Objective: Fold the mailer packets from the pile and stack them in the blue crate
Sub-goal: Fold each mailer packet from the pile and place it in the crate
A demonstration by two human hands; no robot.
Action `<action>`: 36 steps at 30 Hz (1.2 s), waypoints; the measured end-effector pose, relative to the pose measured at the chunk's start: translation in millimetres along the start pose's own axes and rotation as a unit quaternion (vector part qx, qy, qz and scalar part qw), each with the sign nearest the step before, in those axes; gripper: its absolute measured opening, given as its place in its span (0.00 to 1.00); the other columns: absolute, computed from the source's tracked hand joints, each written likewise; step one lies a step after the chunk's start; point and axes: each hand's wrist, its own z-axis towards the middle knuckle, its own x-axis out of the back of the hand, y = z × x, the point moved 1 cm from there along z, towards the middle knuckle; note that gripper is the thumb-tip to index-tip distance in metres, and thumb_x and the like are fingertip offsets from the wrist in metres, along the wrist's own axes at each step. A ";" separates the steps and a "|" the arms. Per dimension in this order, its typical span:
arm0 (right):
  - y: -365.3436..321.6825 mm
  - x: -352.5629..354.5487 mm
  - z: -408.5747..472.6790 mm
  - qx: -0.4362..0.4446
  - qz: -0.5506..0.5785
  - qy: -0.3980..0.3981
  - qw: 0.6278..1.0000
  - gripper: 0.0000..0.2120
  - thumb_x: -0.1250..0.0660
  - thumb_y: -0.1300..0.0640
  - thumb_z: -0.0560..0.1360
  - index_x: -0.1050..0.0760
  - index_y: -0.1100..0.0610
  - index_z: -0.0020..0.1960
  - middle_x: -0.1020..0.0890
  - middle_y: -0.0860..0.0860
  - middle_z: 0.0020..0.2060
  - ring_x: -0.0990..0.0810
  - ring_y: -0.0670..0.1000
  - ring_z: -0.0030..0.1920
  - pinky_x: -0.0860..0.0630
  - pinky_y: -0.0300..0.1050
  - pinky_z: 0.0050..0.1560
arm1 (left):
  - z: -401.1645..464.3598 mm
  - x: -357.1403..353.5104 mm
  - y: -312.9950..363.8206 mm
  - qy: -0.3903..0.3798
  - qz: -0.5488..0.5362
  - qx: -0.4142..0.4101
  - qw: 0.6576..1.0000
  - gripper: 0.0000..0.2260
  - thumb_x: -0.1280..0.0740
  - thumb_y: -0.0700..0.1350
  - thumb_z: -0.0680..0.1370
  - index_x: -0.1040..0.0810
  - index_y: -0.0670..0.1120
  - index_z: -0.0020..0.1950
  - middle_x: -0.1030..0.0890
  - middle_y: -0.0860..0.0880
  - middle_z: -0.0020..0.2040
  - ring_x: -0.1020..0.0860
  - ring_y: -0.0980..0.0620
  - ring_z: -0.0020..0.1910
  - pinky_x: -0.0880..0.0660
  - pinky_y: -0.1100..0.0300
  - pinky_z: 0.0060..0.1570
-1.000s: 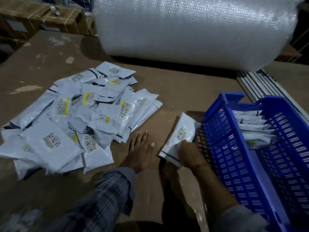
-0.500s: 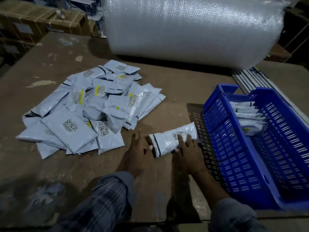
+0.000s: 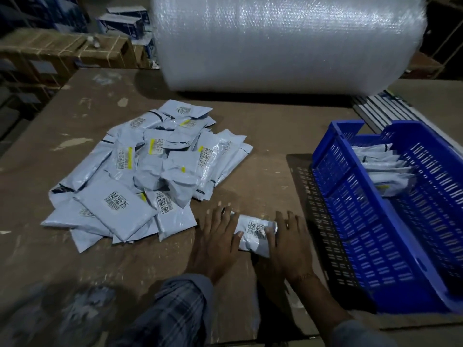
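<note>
Pressing folded pkt (image 3: pixel 255 234): both grips flat.

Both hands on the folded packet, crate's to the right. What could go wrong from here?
1. The folded packet is only pressed flat between the left hand and right hand; it may spring open when lifted.
2. The blue crate has a tall near wall; the packet could catch on it.
3. The row of packets in the crate leans and could topple.
</note>
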 end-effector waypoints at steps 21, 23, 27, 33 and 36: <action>-2.5 -56.1 6.2 0.011 0.020 0.009 1.000 0.25 0.51 0.46 0.85 0.29 0.53 0.77 0.35 0.59 0.79 0.39 0.65 0.79 0.42 0.63 0.79 | 28.9 -27.7 -7.0 -0.093 0.021 -0.041 0.995 0.25 0.53 0.55 0.89 0.43 0.51 0.86 0.43 0.48 0.86 0.42 0.46 0.84 0.40 0.44 0.80; -3.5 -57.2 6.1 0.011 0.012 0.013 1.000 0.24 0.50 0.47 0.85 0.29 0.53 0.76 0.35 0.60 0.79 0.39 0.65 0.79 0.43 0.63 0.79 | 29.7 -25.7 -7.2 -0.094 0.031 -0.051 0.994 0.25 0.51 0.55 0.89 0.42 0.49 0.86 0.41 0.47 0.86 0.41 0.46 0.84 0.39 0.43 0.79; -3.5 -59.5 7.2 0.014 0.000 0.015 1.000 0.24 0.48 0.48 0.84 0.29 0.53 0.77 0.36 0.60 0.80 0.41 0.64 0.80 0.45 0.62 0.80 | 30.6 -26.1 -7.3 -0.102 0.037 -0.053 0.993 0.25 0.52 0.55 0.89 0.42 0.48 0.86 0.42 0.47 0.86 0.43 0.45 0.84 0.41 0.44 0.80; -3.8 -60.6 9.3 0.009 -0.011 0.001 1.000 0.26 0.50 0.46 0.85 0.34 0.48 0.80 0.40 0.59 0.82 0.43 0.64 0.81 0.46 0.62 0.80 | 33.2 -31.1 -8.4 -0.117 0.041 -0.061 0.990 0.26 0.51 0.54 0.88 0.43 0.47 0.86 0.41 0.46 0.86 0.43 0.43 0.85 0.37 0.42 0.79; -4.0 -61.7 10.4 0.005 -0.015 -0.006 1.000 0.26 0.50 0.45 0.84 0.35 0.47 0.81 0.40 0.60 0.82 0.42 0.65 0.81 0.44 0.64 0.80 | 33.1 -31.6 -7.7 -0.119 0.045 -0.064 0.990 0.27 0.51 0.54 0.88 0.43 0.46 0.86 0.41 0.44 0.85 0.43 0.42 0.84 0.36 0.42 0.78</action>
